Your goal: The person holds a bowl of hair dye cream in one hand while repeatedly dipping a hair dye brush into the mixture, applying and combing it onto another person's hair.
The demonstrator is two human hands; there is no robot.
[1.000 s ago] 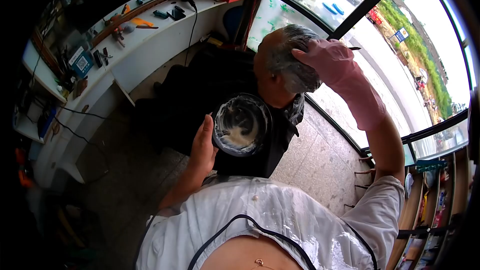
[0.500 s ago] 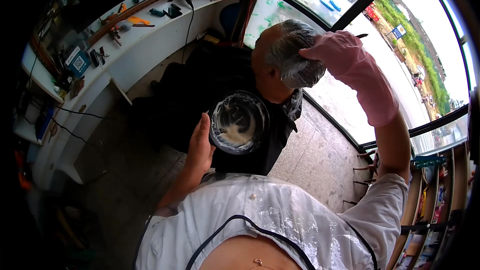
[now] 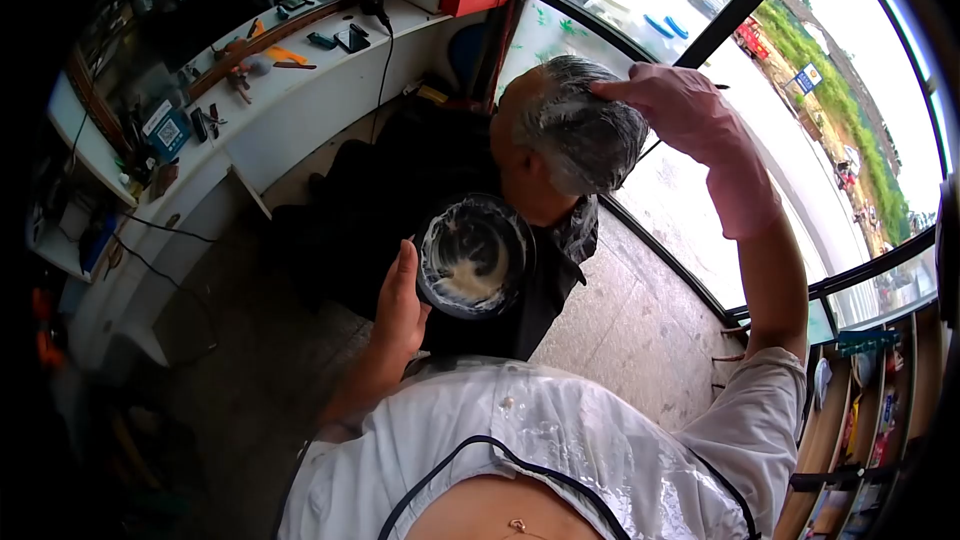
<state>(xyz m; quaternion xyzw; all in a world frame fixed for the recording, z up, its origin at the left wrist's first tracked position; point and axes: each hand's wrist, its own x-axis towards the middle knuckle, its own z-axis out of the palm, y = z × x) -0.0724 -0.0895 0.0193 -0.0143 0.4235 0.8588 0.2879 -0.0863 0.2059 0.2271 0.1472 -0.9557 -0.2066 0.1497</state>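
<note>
My bare left hand (image 3: 400, 305) grips the left side of a dark mixing bowl (image 3: 527, 258), thumb up along its rim. Pale cream is smeared on the inside and pooled at the bottom. In a pink glove, my right hand (image 3: 680, 105) is at the back of a seated person's head (image 3: 585, 130), fingers bent at the hair. The hair is grey-black, slicked and streaked with white cream. A thin dark-handled tool (image 3: 722, 87) pokes out behind the glove; its working end is hidden. A black cape (image 3: 420, 155) covers the person below the bowl.
A white counter (image 3: 290, 90) with a mirror runs along the left, bearing a hair dryer (image 3: 373, 6), clippers and a QR-code sign (image 3: 166, 130). Cords (image 3: 165, 228) hang below it. Glass panes (image 3: 690, 180) stand at right, with a shelf rack (image 3: 850, 430) at lower right.
The view has shifted slightly. My gloved right hand has moved a little relative to the hair, uncovering more of the head's back. My left hand keeps the bowl in nearly the same place.
</note>
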